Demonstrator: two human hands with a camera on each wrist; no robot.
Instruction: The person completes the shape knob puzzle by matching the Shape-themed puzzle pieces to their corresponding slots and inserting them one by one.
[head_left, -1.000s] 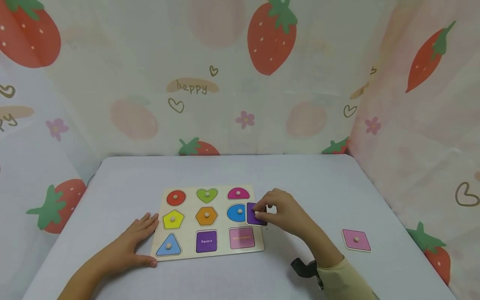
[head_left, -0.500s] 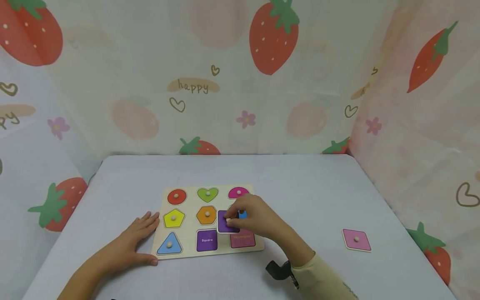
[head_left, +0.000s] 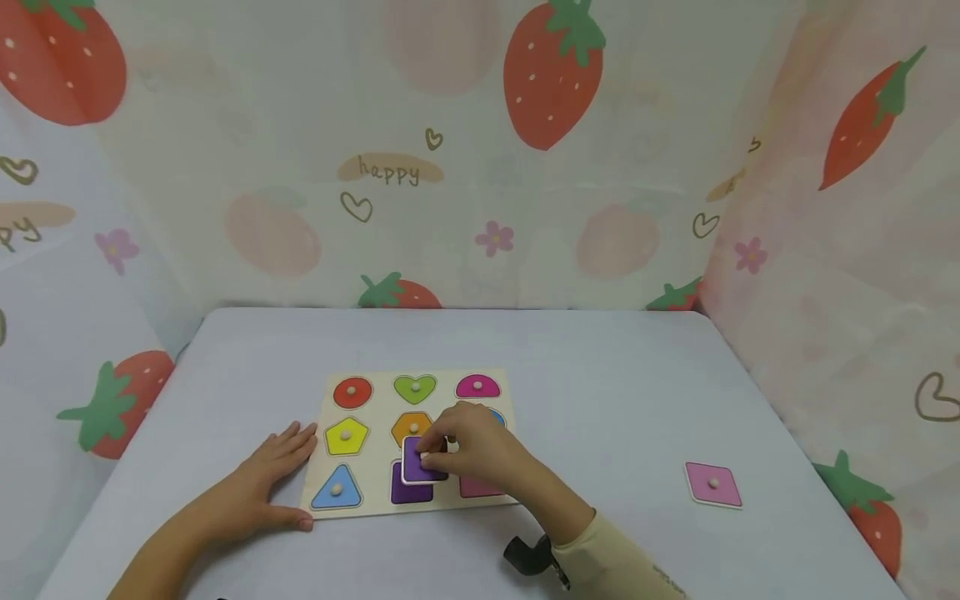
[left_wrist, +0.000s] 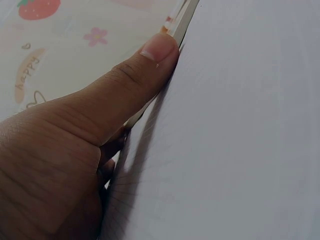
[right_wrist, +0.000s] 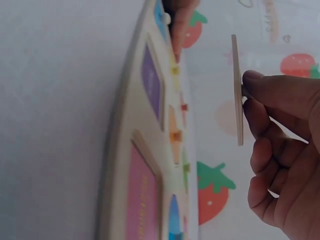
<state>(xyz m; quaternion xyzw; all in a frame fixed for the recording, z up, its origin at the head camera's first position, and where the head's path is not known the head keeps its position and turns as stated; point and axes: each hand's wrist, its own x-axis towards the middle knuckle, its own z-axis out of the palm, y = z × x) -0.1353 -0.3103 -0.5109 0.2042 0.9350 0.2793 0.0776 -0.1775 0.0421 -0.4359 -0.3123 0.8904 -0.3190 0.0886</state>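
My right hand [head_left: 480, 443] pinches the small knob of a purple square puzzle piece [head_left: 414, 472] between thumb and fingertips. The piece hovers over the wooden peg puzzle board [head_left: 379, 450], overlapping the purple square recess [head_left: 408, 495] in the head view. In the right wrist view the piece [right_wrist: 238, 100] shows edge-on, apart from the board. My left hand [head_left: 262, 483] lies at the board's left side, fingers spread and fingertips at its edge. Its thumb [left_wrist: 145, 65] touches the board's near edge in the left wrist view. Partly hidden by my right hand is the pink rectangle recess [head_left: 476, 487].
Several knobbed pieces sit in the board, among them a red circle [head_left: 352, 392], a green heart [head_left: 415, 388] and a blue triangle [head_left: 337, 490]. A pink piece [head_left: 712, 485] lies apart at the right on the white table [head_left: 600, 367]. Strawberry-print cloth [head_left: 465, 183] surrounds the table.
My right hand has carried the purple square piece leftward and nearer, from the blue oval at the board's right side to over the square recess. My left hand has stayed in place.
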